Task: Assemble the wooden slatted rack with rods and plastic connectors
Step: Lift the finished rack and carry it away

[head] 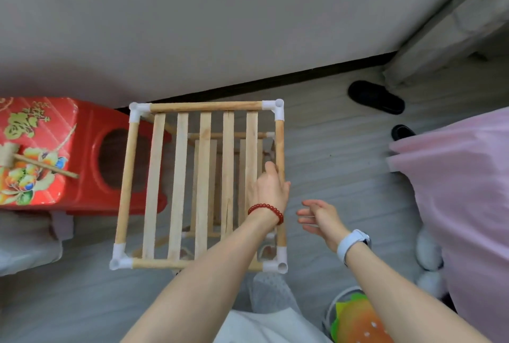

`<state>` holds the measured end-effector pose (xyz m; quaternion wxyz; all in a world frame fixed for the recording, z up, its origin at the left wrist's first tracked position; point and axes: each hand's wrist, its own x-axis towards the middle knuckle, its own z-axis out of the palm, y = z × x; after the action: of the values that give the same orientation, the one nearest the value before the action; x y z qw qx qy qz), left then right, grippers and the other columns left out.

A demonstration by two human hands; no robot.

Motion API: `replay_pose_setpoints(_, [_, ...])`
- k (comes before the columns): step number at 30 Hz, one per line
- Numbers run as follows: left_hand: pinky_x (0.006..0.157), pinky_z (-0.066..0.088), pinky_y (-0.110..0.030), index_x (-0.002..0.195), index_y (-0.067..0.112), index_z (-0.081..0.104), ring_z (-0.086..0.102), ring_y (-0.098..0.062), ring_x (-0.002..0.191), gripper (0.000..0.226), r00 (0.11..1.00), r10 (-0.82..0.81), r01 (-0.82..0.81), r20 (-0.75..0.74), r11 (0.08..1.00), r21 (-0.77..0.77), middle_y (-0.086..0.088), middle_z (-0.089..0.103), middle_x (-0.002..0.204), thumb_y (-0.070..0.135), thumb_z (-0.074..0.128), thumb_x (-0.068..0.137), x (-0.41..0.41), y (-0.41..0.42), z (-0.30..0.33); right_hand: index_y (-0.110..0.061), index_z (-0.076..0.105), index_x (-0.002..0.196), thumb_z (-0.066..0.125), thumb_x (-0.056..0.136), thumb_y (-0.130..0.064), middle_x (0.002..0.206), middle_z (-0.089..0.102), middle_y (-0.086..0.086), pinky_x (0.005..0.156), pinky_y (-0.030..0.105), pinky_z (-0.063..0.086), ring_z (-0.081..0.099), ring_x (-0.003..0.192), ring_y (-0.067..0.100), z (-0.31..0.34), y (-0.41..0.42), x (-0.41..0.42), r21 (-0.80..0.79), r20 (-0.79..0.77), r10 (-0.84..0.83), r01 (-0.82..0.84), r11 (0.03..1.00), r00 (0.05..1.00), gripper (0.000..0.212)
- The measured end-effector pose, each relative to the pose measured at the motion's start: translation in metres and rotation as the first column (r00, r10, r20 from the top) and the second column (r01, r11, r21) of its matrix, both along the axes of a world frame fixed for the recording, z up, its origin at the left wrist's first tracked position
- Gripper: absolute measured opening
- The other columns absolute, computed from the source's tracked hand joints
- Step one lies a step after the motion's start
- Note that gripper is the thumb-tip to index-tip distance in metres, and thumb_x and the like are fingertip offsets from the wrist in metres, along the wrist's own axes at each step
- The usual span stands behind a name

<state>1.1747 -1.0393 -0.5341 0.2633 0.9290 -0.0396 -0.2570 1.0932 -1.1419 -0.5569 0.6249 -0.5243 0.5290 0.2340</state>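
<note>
My left hand (271, 191) grips the rack's (202, 185) side rod (280, 149); right hand (319, 217) relaxed beside it. One-sided pulling could tip it.

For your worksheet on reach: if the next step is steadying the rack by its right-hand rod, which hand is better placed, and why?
The left hand: it already rests on the right-hand rod of the rack. The right hand hangs open beside it, touching nothing.

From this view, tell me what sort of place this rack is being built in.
Probably a room in a home. The rack stands on the floor beside a red plastic stool, black slippers lie by the wall, and pink fabric, perhaps bedding, hangs at the right.
</note>
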Motion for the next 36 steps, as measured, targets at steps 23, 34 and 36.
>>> replay_pose_setpoints(23, [0.075, 0.044, -0.036, 0.149, 0.023, -0.004, 0.053, -0.022, 0.088, 0.071, 0.947, 0.318, -0.312, -0.040, 0.944, 0.105, -0.016, 0.036, 0.134, 0.024, 0.044, 0.096, 0.065, 0.226, -0.014, -0.027, 0.008, 0.150, 0.034, 0.100, -0.018, 0.127, 0.039, 0.014, 0.083, 0.040, 0.045, 0.051, 0.096, 0.027, 0.013, 0.081, 0.065, -0.669, -0.026, 0.263, -0.212, 0.712, 0.964, 0.057])
replay_pose_setpoints(34, [0.086, 0.045, -0.035, 0.149, 0.029, 0.000, 0.046, -0.022, 0.093, 0.094, 0.904, 0.407, -0.417, -0.131, 0.907, -0.054, -0.006, 0.037, 0.108, 0.041, 0.066, 0.082, 0.052, 0.263, 0.040, -0.023, 0.019, 0.149, 0.034, 0.098, -0.002, 0.127, 0.046, 0.017, 0.087, 0.036, 0.041, 0.051, 0.105, 0.031, 0.083, 0.090, 0.064, -0.690, 0.007, 0.378, -0.269, 0.672, 0.926, 0.058])
replay_pose_setpoints(36, [0.082, 0.046, -0.035, 0.148, 0.030, 0.000, 0.046, -0.021, 0.090, 0.098, 0.891, 0.443, -0.448, -0.097, 0.893, -0.042, -0.005, 0.037, 0.106, 0.043, 0.068, 0.080, 0.038, 0.271, 0.063, -0.022, 0.019, 0.149, 0.035, 0.098, -0.003, 0.122, 0.048, 0.016, 0.078, 0.032, 0.041, 0.051, 0.094, 0.024, 0.106, 0.095, 0.060, -0.692, 0.005, 0.449, -0.321, 0.646, 0.893, 0.057])
